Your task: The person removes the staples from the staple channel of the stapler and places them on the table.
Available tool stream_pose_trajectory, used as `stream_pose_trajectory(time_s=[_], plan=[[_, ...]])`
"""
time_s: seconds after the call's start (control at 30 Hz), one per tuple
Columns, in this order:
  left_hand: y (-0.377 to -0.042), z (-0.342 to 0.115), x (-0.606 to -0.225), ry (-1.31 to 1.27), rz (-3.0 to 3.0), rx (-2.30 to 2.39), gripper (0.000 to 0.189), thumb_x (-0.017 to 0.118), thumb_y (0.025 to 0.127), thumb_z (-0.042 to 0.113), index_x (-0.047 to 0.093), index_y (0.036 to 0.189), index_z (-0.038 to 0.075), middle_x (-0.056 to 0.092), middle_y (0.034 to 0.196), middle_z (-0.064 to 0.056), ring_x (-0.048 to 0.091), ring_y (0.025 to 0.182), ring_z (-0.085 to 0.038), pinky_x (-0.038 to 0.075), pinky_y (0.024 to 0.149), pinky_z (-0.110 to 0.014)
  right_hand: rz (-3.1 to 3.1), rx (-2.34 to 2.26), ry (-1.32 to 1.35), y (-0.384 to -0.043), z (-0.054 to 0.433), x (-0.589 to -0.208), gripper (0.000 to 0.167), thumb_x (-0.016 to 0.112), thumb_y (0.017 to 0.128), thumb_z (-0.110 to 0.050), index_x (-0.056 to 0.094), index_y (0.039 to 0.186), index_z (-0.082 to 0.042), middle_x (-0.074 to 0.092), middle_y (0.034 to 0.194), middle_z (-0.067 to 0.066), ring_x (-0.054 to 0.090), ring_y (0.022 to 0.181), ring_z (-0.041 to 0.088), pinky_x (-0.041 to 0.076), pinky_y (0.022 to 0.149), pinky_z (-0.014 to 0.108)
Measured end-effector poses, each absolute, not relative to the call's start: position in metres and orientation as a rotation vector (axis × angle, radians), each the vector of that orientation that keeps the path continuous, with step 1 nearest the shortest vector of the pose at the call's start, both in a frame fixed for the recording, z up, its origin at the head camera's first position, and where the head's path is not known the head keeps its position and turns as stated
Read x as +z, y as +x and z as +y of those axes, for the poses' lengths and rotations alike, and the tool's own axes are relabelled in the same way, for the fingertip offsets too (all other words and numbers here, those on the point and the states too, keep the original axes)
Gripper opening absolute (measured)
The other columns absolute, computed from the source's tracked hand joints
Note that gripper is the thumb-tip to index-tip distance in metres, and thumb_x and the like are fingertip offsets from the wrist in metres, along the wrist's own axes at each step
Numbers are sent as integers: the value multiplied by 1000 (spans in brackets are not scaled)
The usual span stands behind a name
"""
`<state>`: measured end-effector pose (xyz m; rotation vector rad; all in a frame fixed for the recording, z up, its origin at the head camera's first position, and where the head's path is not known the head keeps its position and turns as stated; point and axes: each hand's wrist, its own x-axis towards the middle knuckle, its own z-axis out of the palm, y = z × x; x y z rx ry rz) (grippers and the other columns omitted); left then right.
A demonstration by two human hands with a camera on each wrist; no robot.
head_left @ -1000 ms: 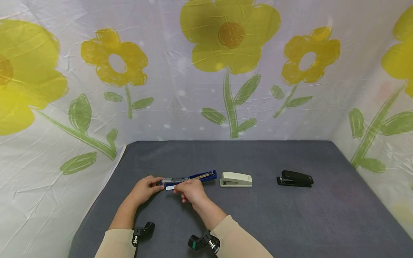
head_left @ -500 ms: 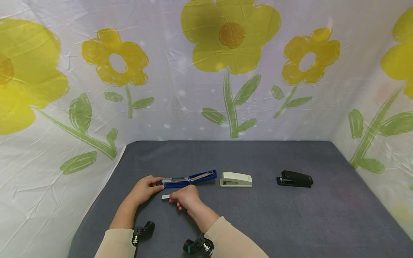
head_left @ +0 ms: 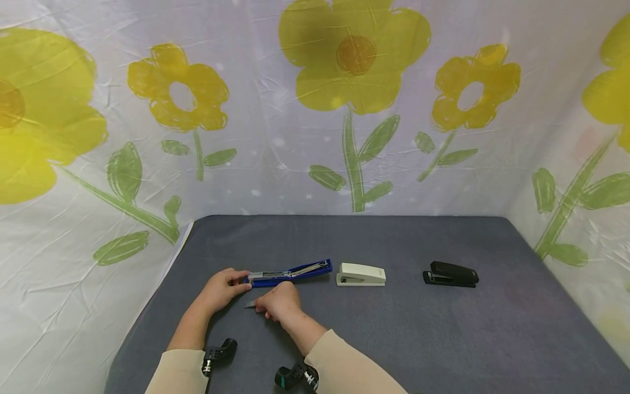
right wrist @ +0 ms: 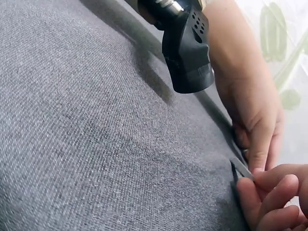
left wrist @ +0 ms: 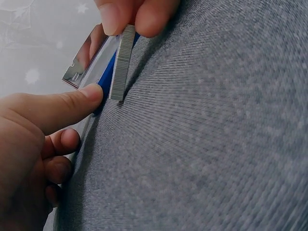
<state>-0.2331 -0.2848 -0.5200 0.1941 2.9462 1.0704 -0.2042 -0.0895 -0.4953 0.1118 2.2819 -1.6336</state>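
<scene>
Fingers [left wrist: 156, 17] of the right hand [head_left: 281, 301] pinch one end of the staple strip [left wrist: 122, 67], whose free end points left. Fingers of the left hand [head_left: 222, 291] pinch the left end of the blue stapler [head_left: 268, 284], which lies opened on the bench [head_left: 394, 339], just beyond the strip. The white stapler [head_left: 361, 273] stands just right of it; the black stapler [head_left: 451, 273] stands farther right. A flowered curtain [head_left: 256, 137] hangs behind.
</scene>
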Motion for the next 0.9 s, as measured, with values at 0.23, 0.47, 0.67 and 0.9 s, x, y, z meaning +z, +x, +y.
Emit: stream_pose_trajectory(time_s=[0.23,0.47,0.67,0.9], plan=[[-233,-285,-520,202,2949,1064,38,78,92,16,71,125,-2,51,77,-1,47,69,-17,37,65,-34,2313,-1547,71,-206,-89,-494,28,85,84,-12,72,59,-11,63,50,-4,48,37,5,40,38,21],[-234,-285,-521,205,2943,1066,39,78,92,17,70,126,-2,51,77,0,47,68,-16,37,64,-33,2331,-1506,59,-206,-87,-492,30,85,85,-12,72,59,-11,64,50,-3,49,37,5,44,39,21],[-235,-286,-521,205,2944,1065,40,77,93,16,70,127,-2,50,78,-1,47,69,-17,37,64,-34,2313,-1503,36,-208,-85,-490,30,83,87,-10,71,59,-10,65,52,0,51,37,6,48,40,24],[-235,-287,-521,209,2945,1066,39,77,93,16,70,127,-2,51,78,0,47,70,-17,37,64,-34,2245,-1559,24,-211,-80,-491,25,82,87,-7,73,64,-6,66,54,0,52,39,6,50,42,24]])
